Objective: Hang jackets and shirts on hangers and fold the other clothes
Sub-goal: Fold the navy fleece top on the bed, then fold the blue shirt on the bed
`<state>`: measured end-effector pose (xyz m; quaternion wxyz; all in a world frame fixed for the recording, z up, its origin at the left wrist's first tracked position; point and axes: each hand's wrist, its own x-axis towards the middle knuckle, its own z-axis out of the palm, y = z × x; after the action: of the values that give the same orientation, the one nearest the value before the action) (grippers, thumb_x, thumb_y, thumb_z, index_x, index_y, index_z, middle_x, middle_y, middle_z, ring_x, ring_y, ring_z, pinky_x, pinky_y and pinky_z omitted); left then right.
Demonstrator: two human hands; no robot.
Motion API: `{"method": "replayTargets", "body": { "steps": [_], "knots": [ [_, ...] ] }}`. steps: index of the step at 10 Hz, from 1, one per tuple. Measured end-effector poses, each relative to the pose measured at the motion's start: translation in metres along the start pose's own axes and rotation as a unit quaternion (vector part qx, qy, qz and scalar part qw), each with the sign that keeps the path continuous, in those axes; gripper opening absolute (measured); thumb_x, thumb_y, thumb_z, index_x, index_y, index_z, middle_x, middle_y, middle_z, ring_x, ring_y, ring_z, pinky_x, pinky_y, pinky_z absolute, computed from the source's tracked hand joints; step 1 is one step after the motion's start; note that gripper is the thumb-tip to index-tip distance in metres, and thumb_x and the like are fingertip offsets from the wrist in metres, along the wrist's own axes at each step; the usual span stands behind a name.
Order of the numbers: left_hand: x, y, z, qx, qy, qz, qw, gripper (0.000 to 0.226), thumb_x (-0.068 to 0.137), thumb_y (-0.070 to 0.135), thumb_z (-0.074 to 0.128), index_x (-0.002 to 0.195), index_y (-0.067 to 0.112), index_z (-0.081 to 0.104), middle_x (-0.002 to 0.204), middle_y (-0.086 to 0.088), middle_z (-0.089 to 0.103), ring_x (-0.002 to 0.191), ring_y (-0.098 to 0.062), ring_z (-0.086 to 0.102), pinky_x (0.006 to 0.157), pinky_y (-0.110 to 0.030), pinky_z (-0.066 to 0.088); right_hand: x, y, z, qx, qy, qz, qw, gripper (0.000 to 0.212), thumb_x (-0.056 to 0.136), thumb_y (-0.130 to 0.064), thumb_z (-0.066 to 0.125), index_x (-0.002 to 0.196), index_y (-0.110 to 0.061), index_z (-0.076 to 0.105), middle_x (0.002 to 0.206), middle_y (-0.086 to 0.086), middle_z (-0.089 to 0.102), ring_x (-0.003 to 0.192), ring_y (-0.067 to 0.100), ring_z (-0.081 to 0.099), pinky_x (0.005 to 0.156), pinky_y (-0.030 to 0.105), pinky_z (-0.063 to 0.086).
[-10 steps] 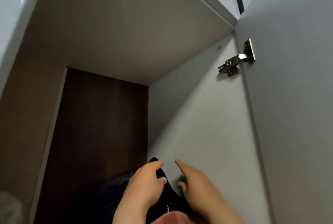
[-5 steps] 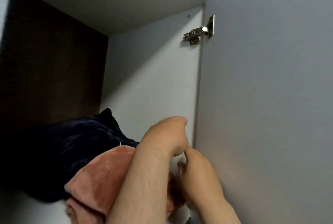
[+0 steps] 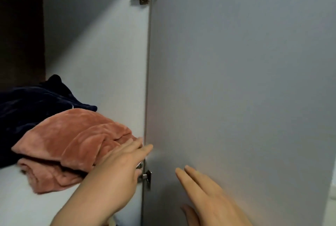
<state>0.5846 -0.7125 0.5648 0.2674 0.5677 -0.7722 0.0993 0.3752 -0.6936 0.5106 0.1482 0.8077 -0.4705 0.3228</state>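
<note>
Head view: left hand [image 3: 123,164] has let go of folded pink fleece garment [image 3: 72,140], fingers now straight, tips near wardrobe door [image 3: 236,80] edge. Right hand [image 3: 209,194] flat, empty, at door. Pink lies on shelf [image 3: 16,198] against navy garment [image 3: 32,102]. Stowing looks done; door closing likely next.

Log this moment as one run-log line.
stage: folded clothes on shelf | left hand: open, beside pink garment | right hand: open, at cabinet door | navy garment: behind pink
</note>
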Motion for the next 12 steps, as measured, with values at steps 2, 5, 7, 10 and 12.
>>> {"method": "replayTargets", "body": {
  "steps": [2, 5, 7, 10, 12],
  "knots": [
    [-0.024, 0.018, 0.032, -0.009, -0.044, 0.020, 0.999, 0.069, 0.098, 0.032, 0.050, 0.150, 0.046, 0.007, 0.160, 0.018, -0.002, 0.148, -0.005, -0.004, 0.116, -0.018, -0.002, -0.040, 0.003, -0.004, -0.030, -0.013, -0.011, 0.999, 0.072, 0.065, -0.051, 0.049, 0.135, -0.035, 0.045, 0.120, -0.006, 0.068, 0.103, 0.007, 0.068, 0.063, 0.022, 0.058],
    [-0.045, 0.040, 0.071, -0.093, -0.094, 0.089, 0.987, 0.066, 0.095, 0.046, 0.050, 0.150, 0.046, 0.014, 0.160, 0.018, 0.003, 0.147, -0.001, 0.002, 0.118, -0.023, 0.010, -0.125, -0.014, -0.015, -0.053, -0.044, 0.112, 0.991, 0.066, 0.066, -0.056, 0.044, 0.128, -0.033, 0.045, 0.118, -0.009, 0.068, 0.101, 0.004, 0.067, 0.079, 0.014, 0.050],
    [-0.072, 0.069, 0.080, -0.197, -0.136, 0.180, 0.954, 0.072, 0.062, 0.079, 0.035, 0.132, 0.061, 0.037, 0.135, 0.048, 0.017, 0.135, 0.016, 0.023, 0.113, -0.014, 0.021, -0.190, -0.027, -0.031, -0.084, -0.061, 0.187, 0.977, 0.063, 0.067, -0.056, 0.044, 0.127, -0.035, 0.047, 0.117, -0.010, 0.068, 0.099, 0.005, 0.068, 0.076, 0.012, 0.051],
    [-0.108, 0.170, 0.121, -0.334, -0.224, 0.325, 0.856, 0.029, 0.078, 0.050, 0.066, 0.092, 0.074, 0.057, 0.143, 0.018, 0.047, 0.131, -0.001, 0.044, 0.091, 0.003, 0.034, -0.305, 0.021, -0.095, -0.160, -0.074, 0.349, 0.920, 0.061, 0.072, -0.054, 0.045, 0.130, -0.036, 0.047, 0.123, -0.011, 0.064, 0.103, 0.005, 0.065, 0.078, 0.013, 0.050],
    [-0.180, 0.223, 0.194, -0.401, -0.551, 0.323, 0.656, 0.091, 0.030, 0.104, 0.041, 0.109, 0.060, 0.046, 0.154, -0.015, -0.032, 0.144, -0.017, 0.025, 0.104, -0.008, 0.027, -0.396, 0.013, -0.136, -0.196, -0.135, 0.486, 0.841, 0.062, 0.080, -0.055, 0.041, 0.138, -0.033, 0.042, 0.135, -0.010, 0.057, 0.114, 0.011, 0.062, 0.085, 0.021, 0.052]
  ]
}}
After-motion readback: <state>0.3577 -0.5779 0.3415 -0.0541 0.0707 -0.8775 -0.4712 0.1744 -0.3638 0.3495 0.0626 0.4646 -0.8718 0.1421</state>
